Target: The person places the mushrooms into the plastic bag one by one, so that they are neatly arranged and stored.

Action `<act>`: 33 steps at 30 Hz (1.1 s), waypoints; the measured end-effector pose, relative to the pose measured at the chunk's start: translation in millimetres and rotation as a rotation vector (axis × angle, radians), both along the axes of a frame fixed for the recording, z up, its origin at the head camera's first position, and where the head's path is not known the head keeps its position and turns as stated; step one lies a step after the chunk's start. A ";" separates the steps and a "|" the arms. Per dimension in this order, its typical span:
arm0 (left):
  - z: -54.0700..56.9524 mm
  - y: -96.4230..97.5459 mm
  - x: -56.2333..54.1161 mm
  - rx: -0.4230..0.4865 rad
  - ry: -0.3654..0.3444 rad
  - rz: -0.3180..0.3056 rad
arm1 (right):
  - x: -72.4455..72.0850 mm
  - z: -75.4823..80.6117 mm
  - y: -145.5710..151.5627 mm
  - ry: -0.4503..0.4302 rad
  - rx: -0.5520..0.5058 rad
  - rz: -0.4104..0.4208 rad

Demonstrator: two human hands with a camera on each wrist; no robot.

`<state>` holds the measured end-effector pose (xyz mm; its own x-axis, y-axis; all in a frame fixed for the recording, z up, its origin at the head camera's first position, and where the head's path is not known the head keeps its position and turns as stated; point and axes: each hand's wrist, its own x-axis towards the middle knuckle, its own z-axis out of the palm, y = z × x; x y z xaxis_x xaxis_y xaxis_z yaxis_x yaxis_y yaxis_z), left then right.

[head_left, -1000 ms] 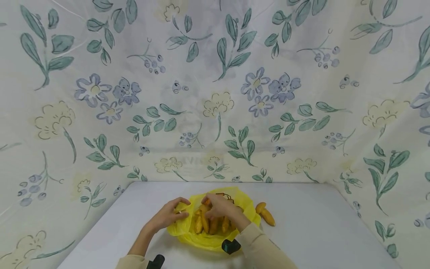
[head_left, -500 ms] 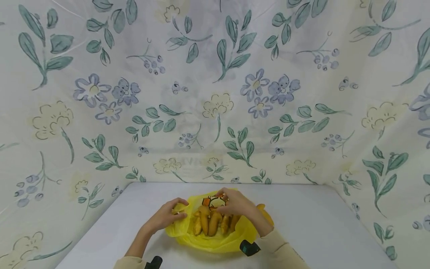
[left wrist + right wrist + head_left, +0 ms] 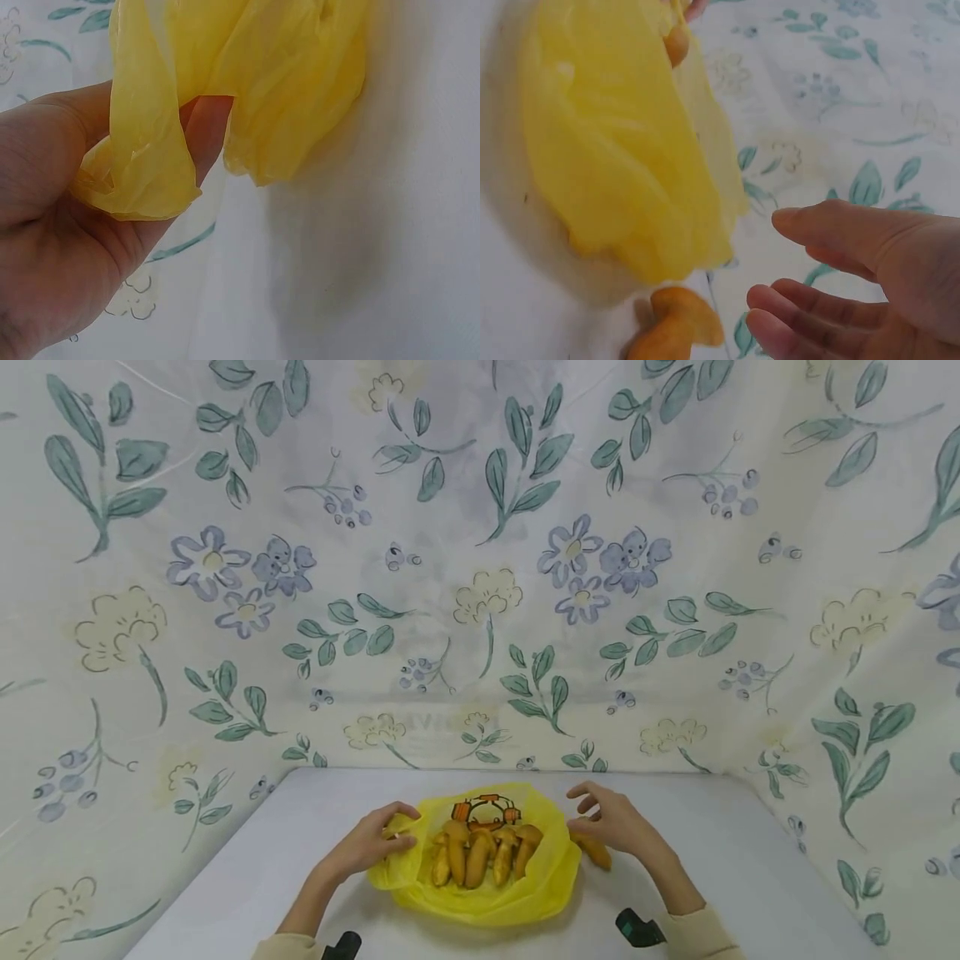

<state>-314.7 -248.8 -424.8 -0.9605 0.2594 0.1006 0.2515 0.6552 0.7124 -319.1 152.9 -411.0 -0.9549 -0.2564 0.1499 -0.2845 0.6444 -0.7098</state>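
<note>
A yellow plastic bag lies spread on the white table with its mouth toward me. Several yellow-brown mushrooms stand side by side inside it. My left hand grips the bag's left edge; in the left wrist view a folded strip of the bag passes between thumb and fingers. Holding nothing, my right hand hovers with loosely bent fingers at the bag's right side. Just below it lies a loose mushroom, partly hidden by that hand. The right wrist view shows this mushroom beside the bag.
The white table extends on both sides of the bag. Behind it hangs a floral-patterned curtain, which also closes in the left and right sides. Dark wrist cameras sit near the sleeves.
My right hand has come up out of the bag and moved right, over to the loose mushroom. The mushrooms in the bag are now uncovered. My left hand has kept its hold on the bag.
</note>
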 end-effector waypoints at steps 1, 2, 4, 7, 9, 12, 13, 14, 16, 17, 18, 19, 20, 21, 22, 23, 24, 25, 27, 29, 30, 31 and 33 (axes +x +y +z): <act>-0.1 0.3 -0.1 -0.004 -0.001 0.000 | 0.3 -1.7 5.0 -0.003 -0.001 -0.008; -0.2 0.6 -0.2 -0.006 -0.003 0.001 | 0.6 -3.4 9.5 -0.006 0.000 -0.015; -0.6 1.2 -0.5 -0.008 -0.006 0.001 | 1.1 -7.7 17.4 -0.015 0.006 -0.033; -1.9 1.9 -1.0 -0.006 -0.019 0.005 | 1.1 -12.8 24.7 -0.035 0.025 -0.058; -2.4 2.0 -1.8 -0.006 -0.020 -0.001 | 0.4 -14.8 27.4 -0.047 0.048 -0.069; -2.6 2.3 -3.5 0.000 -0.013 -0.010 | -2.6 -16.5 29.1 -0.045 0.075 -0.073; -2.8 2.3 -4.1 0.000 -0.008 -0.015 | -3.4 -17.7 29.5 -0.045 0.083 -0.073; -2.9 2.5 -4.3 0.000 -0.005 -0.016 | -3.9 -18.7 29.8 -0.043 0.093 -0.067; -3.6 2.7 -4.4 0.001 -0.008 -0.014 | -4.7 -22.0 29.9 -0.039 0.104 -0.059; -3.9 2.8 -4.5 -0.001 -0.009 -0.014 | -4.8 -23.7 29.8 -0.038 0.113 -0.056; -4.2 2.9 -4.6 -0.005 -0.010 -0.015 | -4.6 -25.1 29.5 -0.043 0.119 -0.055; -4.0 2.5 -4.7 -0.008 -0.011 -0.015 | -4.5 -26.5 28.8 -0.046 0.124 -0.054; -3.4 2.2 -4.9 -0.012 -0.008 -0.015 | -4.6 -27.2 28.0 -0.047 0.128 -0.052; -2.7 2.0 -5.2 -0.014 -0.005 -0.016 | -4.7 -27.7 27.1 -0.048 0.133 -0.056; -1.8 2.0 -5.4 -0.016 -0.002 -0.018 | -5.1 -28.0 26.1 -0.048 0.139 -0.059; -1.0 1.9 -5.7 -0.018 0.002 -0.019 | -5.5 -28.0 25.2 -0.047 0.146 -0.062; -0.3 1.9 -5.9 -0.019 0.005 -0.019 | -5.8 -28.1 24.3 -0.049 0.153 -0.068; 0.4 1.9 -6.1 -0.018 0.006 -0.019 | -6.1 -28.1 23.5 -0.047 0.162 -0.072; 1.3 2.4 -5.8 -0.014 0.003 -0.017 | -6.8 -28.7 22.3 -0.043 0.182 -0.082; 1.2 2.9 -5.1 -0.010 -0.005 -0.013 | -7.3 -30.7 21.3 -0.050 0.194 -0.094; 0.8 3.1 -4.6 -0.009 -0.012 -0.009 | -7.3 -31.9 20.9 -0.054 0.198 -0.097; 0.3 3.2 -4.1 -0.007 -0.021 -0.005 | -7.5 -33.2 20.7 -0.055 0.201 -0.096; -1.4 3.5 -3.5 -0.008 -0.031 0.002 | -7.6 -35.6 20.3 -0.058 0.202 -0.092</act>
